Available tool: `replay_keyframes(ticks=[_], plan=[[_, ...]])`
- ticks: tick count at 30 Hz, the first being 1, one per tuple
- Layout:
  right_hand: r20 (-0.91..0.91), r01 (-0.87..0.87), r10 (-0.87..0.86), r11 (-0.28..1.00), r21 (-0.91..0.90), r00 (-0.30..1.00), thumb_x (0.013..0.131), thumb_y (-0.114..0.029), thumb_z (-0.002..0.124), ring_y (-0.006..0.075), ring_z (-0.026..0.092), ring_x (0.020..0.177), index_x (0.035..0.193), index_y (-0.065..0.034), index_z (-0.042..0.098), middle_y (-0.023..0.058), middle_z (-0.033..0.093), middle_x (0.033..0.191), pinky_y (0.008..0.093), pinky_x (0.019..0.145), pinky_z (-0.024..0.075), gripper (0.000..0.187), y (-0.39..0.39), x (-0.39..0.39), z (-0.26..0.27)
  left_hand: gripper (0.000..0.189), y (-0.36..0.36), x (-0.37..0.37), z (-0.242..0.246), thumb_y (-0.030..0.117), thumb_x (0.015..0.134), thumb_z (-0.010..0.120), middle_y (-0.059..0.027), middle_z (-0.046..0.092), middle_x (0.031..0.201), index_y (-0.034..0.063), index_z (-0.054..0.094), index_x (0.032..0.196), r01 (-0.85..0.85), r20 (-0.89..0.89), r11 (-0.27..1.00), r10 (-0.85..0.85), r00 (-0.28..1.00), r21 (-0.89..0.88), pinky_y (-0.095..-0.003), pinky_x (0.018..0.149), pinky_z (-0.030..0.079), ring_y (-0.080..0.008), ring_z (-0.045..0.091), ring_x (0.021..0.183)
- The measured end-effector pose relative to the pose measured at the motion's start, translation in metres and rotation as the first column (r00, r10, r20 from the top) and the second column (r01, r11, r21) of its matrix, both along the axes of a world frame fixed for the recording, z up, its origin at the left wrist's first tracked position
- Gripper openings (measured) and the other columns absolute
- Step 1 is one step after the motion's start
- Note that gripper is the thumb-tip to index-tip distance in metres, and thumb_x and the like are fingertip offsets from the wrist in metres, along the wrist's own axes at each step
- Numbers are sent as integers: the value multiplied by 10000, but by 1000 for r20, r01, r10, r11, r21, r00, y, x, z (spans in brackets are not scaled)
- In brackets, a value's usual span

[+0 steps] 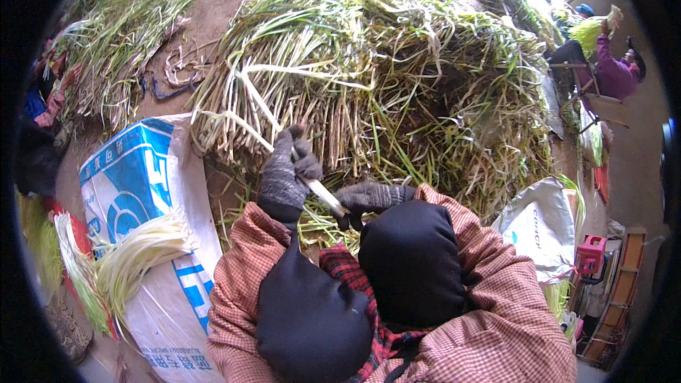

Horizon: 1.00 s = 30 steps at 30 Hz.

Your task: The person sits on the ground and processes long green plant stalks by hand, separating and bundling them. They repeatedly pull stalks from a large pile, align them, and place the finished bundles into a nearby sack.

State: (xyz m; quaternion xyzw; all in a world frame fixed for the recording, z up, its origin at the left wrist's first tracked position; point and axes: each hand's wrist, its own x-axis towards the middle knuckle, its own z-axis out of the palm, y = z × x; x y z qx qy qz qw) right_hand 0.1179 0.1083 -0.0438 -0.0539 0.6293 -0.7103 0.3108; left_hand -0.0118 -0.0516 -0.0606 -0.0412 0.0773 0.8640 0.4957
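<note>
My left hand point(291, 167), in a grey knit glove, grips a long pale leafy stalk point(323, 191) that looks like a garlic plant. Its split upper leaves point(259, 100) reach out over the heap and bend to the right. At the stalk's thick lower end, my right hand point(367, 198), gloved the same way, has its curled fingers closed around the tip; its fingertips are dark and partly hidden. Just beyond both hands lies a big heap of similar stalks point(319, 122), with butt ends towards me and green leaves pointing away.
On my left, a bundle of pale yellow shoots point(146, 255) rests on a blue-and-white woven sack point(186, 213). A white bag point(537, 229) and a pink plastic stool point(590, 255) stand at right. People work at the far left point(50, 90) and far right point(614, 72).
</note>
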Motion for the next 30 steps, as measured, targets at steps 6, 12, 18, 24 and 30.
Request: replay_keyframes(ticks=[6, 12, 18, 24, 30], plan=[[145, -3, -43, 953, 302, 989, 879, -363, 405, 129, 548, 661, 950, -31, 539, 75, 588, 804, 243, 565, 441, 365, 34, 95, -3, 330, -19, 9, 46, 318, 906, 369, 61, 271, 520, 45, 510, 1024, -34, -51, 998, 31, 998, -45, -197, 360, 217, -40, 227, 386], [227, 101, -264, 831, 547, 937, 875, -344, 416, 138, 549, 693, 959, -35, 540, 81, 586, 829, 251, 593, 444, 344, 52, 178, 0, 371, -46, 24, 83, 332, 914, 340, 40, 322, 552, 53, 498, 1100, 57, -52, 998, -58, 997, -24, -207, 352, 218, -44, 223, 381], [187, 193, -420, 709, 678, 888, 871, -325, 426, 146, 551, 725, 968, -39, 541, 87, 584, 855, 260, 621, 446, 323, 57, 224, 8, 310, -56, 28, 100, 249, 913, 363, 53, 287, 528, 56, 464, 1135, 174, -159, 984, -177, 971, -35, -198, 347, 223, -39, 220, 381], [109, 246, -483, 612, 751, 869, 867, -306, 437, 154, 552, 756, 977, -43, 543, 93, 582, 880, 268, 648, 448, 304, 56, 238, 23, 253, -76, 32, 133, 217, 912, 369, 57, 242, 520, 53, 479, 1069, 91, -198, 987, -116, 973, -135, -195, 347, 213, -44, 212, 381], [82, 267, -506, 577, 772, 858, 863, -287, 448, 162, 553, 788, 986, -47, 544, 99, 580, 905, 277, 676, 451, 287, 54, 249, 31, 252, -93, 13, 157, 237, 899, 403, 61, 281, 516, 58, 487, 1056, 124, -369, 990, -90, 925, 70, -198, 347, 220, -40, 227, 380]])
